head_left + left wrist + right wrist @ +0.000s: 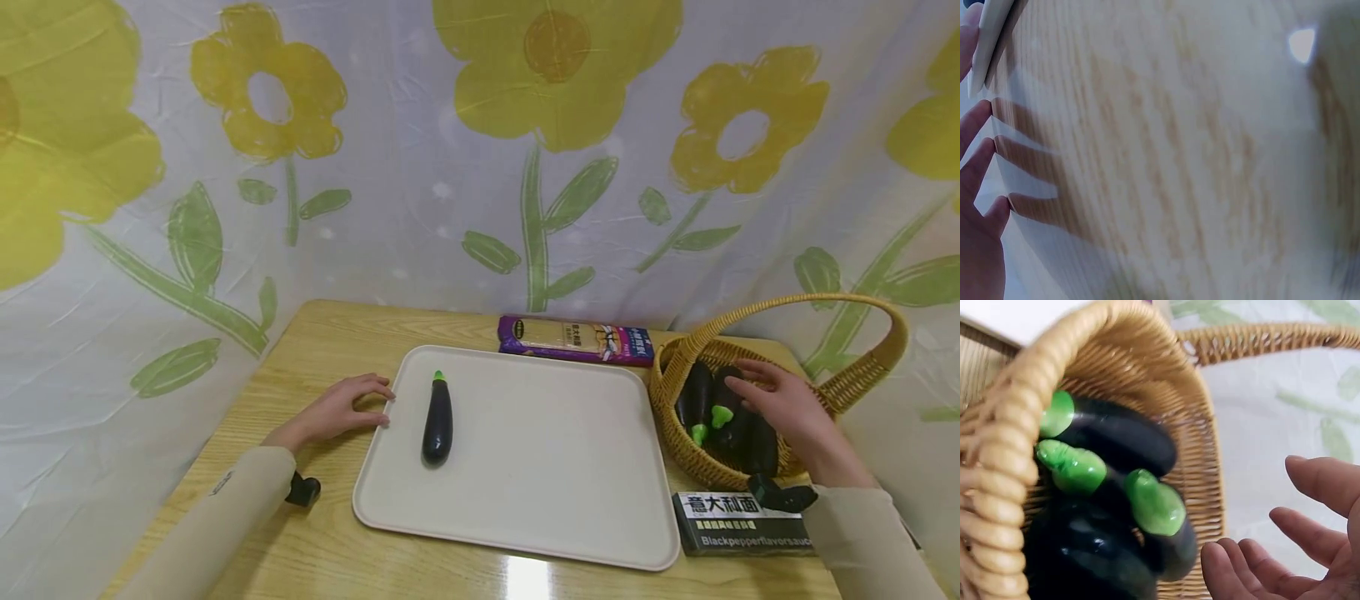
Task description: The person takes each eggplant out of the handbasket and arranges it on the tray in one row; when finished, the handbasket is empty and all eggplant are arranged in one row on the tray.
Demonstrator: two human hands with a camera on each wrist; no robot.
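One dark eggplant with a green stem end lies lengthwise on the left part of the white tray. My left hand is at the tray's left edge, fingers spread and loosely bent. In the left wrist view its fingertips rest on the wooden tabletop, one of them up at the tray rim. Over the wicker basket hovers my right hand, fingers parted, nothing between them. Inside the basket several eggplants are heaped, their green caps facing different ways.
A purple pasta packet lies behind the tray. In front of the basket sits a black box of black pepper sauce. The basket's tall handle arches up on the right. Behind the table hangs a flowered curtain.
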